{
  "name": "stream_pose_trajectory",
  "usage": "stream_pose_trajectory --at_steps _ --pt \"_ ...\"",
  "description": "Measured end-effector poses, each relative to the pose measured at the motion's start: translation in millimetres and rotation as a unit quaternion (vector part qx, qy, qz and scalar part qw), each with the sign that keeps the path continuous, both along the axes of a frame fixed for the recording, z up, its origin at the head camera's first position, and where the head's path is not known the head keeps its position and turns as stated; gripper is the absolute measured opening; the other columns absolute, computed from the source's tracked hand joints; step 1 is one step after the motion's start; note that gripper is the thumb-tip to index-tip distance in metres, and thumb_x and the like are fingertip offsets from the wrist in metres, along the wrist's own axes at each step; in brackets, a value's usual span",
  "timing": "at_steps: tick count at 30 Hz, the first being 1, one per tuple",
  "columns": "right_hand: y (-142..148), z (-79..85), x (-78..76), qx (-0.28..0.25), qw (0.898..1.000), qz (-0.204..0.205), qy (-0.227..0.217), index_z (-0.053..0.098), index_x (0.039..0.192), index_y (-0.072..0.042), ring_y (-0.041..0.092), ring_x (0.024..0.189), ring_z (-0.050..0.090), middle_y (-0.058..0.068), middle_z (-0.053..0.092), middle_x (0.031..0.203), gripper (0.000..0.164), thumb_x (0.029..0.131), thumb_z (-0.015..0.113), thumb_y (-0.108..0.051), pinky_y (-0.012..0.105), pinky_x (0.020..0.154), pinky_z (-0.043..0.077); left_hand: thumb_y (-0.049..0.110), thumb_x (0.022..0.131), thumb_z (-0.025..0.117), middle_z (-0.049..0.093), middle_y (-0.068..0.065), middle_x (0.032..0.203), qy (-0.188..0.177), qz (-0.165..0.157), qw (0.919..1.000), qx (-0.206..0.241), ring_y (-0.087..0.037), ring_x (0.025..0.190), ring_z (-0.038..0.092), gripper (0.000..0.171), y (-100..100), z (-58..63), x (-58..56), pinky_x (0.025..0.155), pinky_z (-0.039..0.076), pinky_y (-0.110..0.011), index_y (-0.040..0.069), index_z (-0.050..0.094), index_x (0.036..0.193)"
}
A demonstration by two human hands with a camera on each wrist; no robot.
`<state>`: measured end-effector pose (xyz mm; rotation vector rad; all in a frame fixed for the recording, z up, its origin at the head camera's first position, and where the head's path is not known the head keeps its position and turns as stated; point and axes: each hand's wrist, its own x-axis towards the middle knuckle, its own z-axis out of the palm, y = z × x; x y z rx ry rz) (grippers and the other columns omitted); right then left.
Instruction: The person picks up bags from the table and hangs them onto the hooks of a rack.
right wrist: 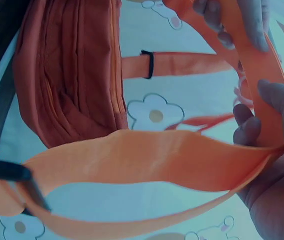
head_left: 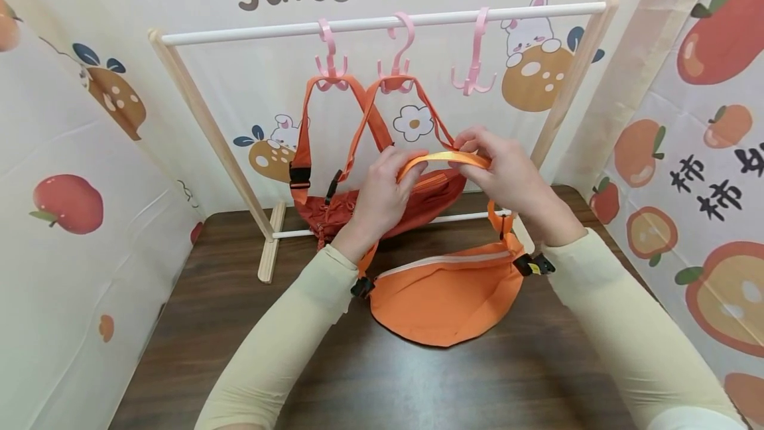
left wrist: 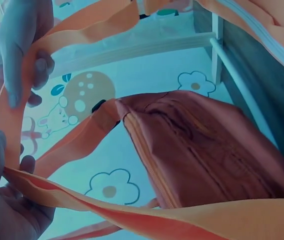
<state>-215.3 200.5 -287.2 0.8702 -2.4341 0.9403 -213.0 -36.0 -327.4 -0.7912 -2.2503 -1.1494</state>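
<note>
Above the table, an orange waist bag hangs by its strap, its white zipper along the top edge. My left hand pinches the strap between thumb and fingers. A short way to the right, my right hand grips the same strap, making a raised arch between the two. Black buckles sit at the bag's sides. Behind my hands, a rust-red bag hangs from orange straps over two pink hooks; my forearms and hands partly cover it.
A white rail on wooden posts spans the back. A third pink hook hangs at its right, bearing nothing. The rack stands on a dark wooden table. Fruit-printed cloth walls enclose the sides and back.
</note>
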Motion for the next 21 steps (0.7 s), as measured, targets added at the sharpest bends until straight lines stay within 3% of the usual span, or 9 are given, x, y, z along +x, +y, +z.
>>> stream_pose_trajectory --at_steps 11,16,21 --pt "18.3 12.2 -1.0 -0.027 0.999 -0.016 0.041 0.077 0.114 -0.011 0.015 0.074 0.056 -0.001 0.074 0.092 0.018 0.096 0.08 -0.008 0.018 0.066 0.045 0.021 0.108 0.065 0.068 -0.006 0.101 0.024 0.015 0.9996 0.001 -0.02 0.091 0.059 0.029 -7.0 17.5 -5.2 0.076 0.05 -0.033 0.008 0.075 0.132" --pt "25.3 20.0 -4.6 -0.037 0.995 -0.029 0.083 0.079 0.111 -0.01 0.013 0.065 0.05 -0.001 0.072 0.087 0.015 0.096 0.08 -0.01 0.021 0.06 0.04 0.022 0.109 0.064 0.07 -0.008 0.109 0.03 0.021 0.9993 0.002 -0.022 0.095 0.061 0.028 -9.1 27.1 -6.9 0.079 0.049 -0.035 0.008 0.075 0.13" --pt "30.2 27.9 -6.3 -0.044 0.994 -0.046 0.089 0.078 0.114 -0.009 0.011 0.064 0.05 0.002 0.072 0.085 0.017 0.097 0.079 -0.01 0.018 0.06 0.042 0.024 0.11 0.062 0.071 -0.008 0.109 0.037 0.016 0.9992 0.004 -0.021 0.093 0.058 0.029 -9.0 34.0 -11.2 0.078 0.047 -0.036 0.008 0.075 0.131"
